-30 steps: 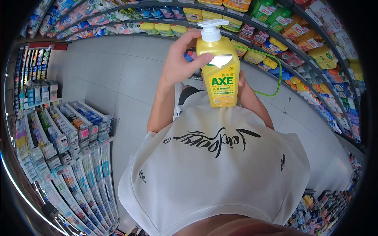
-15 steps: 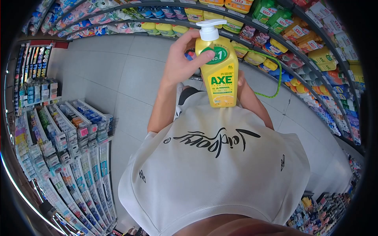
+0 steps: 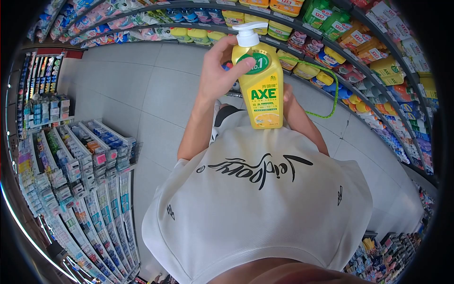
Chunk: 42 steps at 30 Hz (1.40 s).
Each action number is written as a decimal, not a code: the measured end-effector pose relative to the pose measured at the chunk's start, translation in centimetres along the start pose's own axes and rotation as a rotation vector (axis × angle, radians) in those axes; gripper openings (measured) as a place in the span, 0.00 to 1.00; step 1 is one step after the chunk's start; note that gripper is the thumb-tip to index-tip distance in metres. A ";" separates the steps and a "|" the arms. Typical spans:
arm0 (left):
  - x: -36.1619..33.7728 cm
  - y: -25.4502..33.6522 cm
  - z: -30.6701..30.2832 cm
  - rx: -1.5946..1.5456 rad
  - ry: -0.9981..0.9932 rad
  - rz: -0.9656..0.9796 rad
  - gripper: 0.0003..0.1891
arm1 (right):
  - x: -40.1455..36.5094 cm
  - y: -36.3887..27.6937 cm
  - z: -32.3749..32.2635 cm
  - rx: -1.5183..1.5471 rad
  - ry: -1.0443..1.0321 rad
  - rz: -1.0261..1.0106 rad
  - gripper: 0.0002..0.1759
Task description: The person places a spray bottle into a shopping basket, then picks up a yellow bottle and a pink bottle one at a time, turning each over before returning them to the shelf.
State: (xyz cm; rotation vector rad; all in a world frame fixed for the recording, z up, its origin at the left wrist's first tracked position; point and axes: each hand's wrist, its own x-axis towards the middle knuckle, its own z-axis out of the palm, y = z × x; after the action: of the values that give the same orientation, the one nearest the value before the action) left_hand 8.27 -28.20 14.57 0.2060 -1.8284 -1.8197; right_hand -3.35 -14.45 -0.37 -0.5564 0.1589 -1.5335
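A yellow pump bottle labelled AXE stands in front of my chest, its top leaning slightly left. On it are a white pump head and a round green label. My left hand grips the bottle's upper left side, thumb across the green label and fingers passing behind. Beside the bottle's lower right edge, my right hand is mostly hidden behind it; its grip cannot be made out. A thin green cord loops out to the right behind the bottle.
Curved shelves packed with bottles and packets run along the top and right. At the left stand racks of small packaged goods. Grey tiled floor lies between, and another stocked display is at the lower right.
The bottle's top has tipped a little to the left, and its front has turned slightly. My left hand has shifted with it; my right hand stays at about the same place.
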 end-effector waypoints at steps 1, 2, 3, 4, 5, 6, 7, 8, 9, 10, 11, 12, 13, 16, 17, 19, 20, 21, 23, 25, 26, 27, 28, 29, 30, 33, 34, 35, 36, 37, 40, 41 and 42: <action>0.0 0.2 0.0 0.024 -0.008 0.014 0.22 | 0.0 0.0 -0.1 -0.002 -0.001 0.000 0.58; 0.0 0.4 0.1 0.048 -0.017 0.028 0.24 | 0.0 0.1 0.0 -0.002 -0.004 0.001 0.58; -0.1 0.5 0.2 0.048 -0.017 0.029 0.24 | 0.0 0.1 -0.1 0.001 -0.006 0.000 0.58; -0.1 0.6 0.4 0.081 -0.010 -0.005 0.24 | 0.0 0.1 -0.2 -0.001 -0.006 0.002 0.58; -0.1 0.6 0.7 0.114 -0.004 -0.038 0.25 | 0.0 0.1 -0.2 0.001 -0.008 0.005 0.58; -0.2 0.5 0.9 0.114 -0.005 -0.038 0.25 | 0.0 0.1 -0.4 0.003 -0.008 0.007 0.58; -0.2 0.5 1.1 0.135 0.033 -0.055 0.25 | 0.0 0.2 -0.5 0.006 -0.011 0.009 0.58; -0.2 0.4 1.2 0.157 0.071 -0.072 0.25 | -0.1 0.2 -0.6 0.005 -0.013 0.010 0.58; -0.2 0.4 1.3 0.157 0.070 -0.071 0.25 | -0.1 0.2 -0.7 0.010 -0.014 0.012 0.58; -0.2 0.4 1.3 0.170 0.082 -0.060 0.25 | -0.1 0.2 -0.7 0.012 -0.016 0.012 0.58; -0.2 0.4 1.3 0.183 0.093 -0.048 0.25 | -0.1 0.2 -0.7 0.008 -0.017 0.012 0.58; -0.1 0.3 1.4 0.183 0.093 -0.048 0.25 | -0.2 0.3 -0.8 0.006 -0.016 0.014 0.58; -0.1 0.3 1.4 0.188 0.099 -0.045 0.24 | -0.2 0.3 -0.9 0.006 -0.017 0.013 0.58; -0.2 0.4 1.3 0.184 0.111 -0.056 0.23 | 0.0 0.4 -0.7 0.004 -0.017 0.011 0.58; -0.2 0.4 1.3 0.175 0.116 -0.072 0.22 | 0.0 0.3 -0.4 0.004 -0.017 0.011 0.58; -0.1 0.1 1.4 0.171 0.146 -0.082 0.23 | 0.0 0.0 0.3 -0.006 0.033 0.029 0.57; -0.1 0.0 1.4 0.166 0.175 -0.091 0.24 | 0.0 0.0 0.4 -0.005 0.033 0.029 0.57; -0.1 0.0 1.4 0.166 0.174 -0.091 0.24 | -0.1 0.0 0.4 -0.015 0.051 0.042 0.57; -0.1 0.1 1.4 0.140 0.197 -0.107 0.22 | -0.1 0.1 0.4 -0.025 0.070 0.054 0.57; -0.1 -0.4 1.2 0.146 0.207 -0.097 0.21 | -0.1 0.1 0.2 -0.028 0.083 0.069 0.57; -0.1 -0.5 1.2 0.152 0.217 -0.087 0.19 | -0.1 0.1 0.3 -0.028 0.083 0.070 0.57; 0.0 -0.5 1.2 0.152 0.218 -0.088 0.19 | 0.0 0.0 0.4 -0.037 0.084 0.071 0.57; 0.0 -0.5 1.3 0.108 0.230 -0.094 0.18 | 0.0 0.0 0.5 -0.047 0.085 0.073 0.57; 0.0 -0.5 1.3 0.063 0.241 -0.100 0.16 | 0.0 0.1 0.3 -0.047 0.086 0.074 0.57; 0.0 -0.6 1.2 0.063 0.242 -0.100 0.16 | -0.1 0.2 0.1 -0.055 0.086 0.064 0.57; -0.1 -0.9 0.8 0.026 0.214 -0.082 0.15 | 0.1 0.3 0.4 -0.044 0.077 0.050 0.57; -0.1 -0.8 0.7 0.012 0.200 -0.093 0.15 | 0.2 0.3 0.6 -0.027 0.068 0.043 0.57; -0.1 -0.8 0.6 -0.002 0.186 -0.104 0.15 | 0.2 0.4 0.4 -0.027 0.068 0.044 0.57; -0.1 -0.9 0.4 -0.003 0.187 -0.103 0.15 | 0.2 0.4 0.2 -0.027 0.065 0.048 0.57; 0.0 -1.0 0.0 -0.058 0.167 -0.109 0.14 | 0.2 0.4 0.2 -0.027 0.062 0.053 0.58; 0.1 -1.1 -0.6 -0.109 0.117 -0.104 0.13 | 0.2 0.4 0.4 -0.001 0.053 0.051 0.57; 0.1 -1.2 -0.7 -0.105 0.088 -0.095 0.13 | 0.2 0.5 0.3 0.000 0.054 0.052 0.57; 0.0 -1.2 -1.0 -0.106 0.089 -0.095 0.13 | 0.2 0.6 0.1 -0.002 0.028 0.042 0.56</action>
State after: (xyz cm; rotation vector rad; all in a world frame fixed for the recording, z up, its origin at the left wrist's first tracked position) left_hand 8.41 -29.20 13.37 0.3343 -1.6821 -1.9349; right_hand -2.80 -14.63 -0.51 -0.5303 0.1931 -1.5015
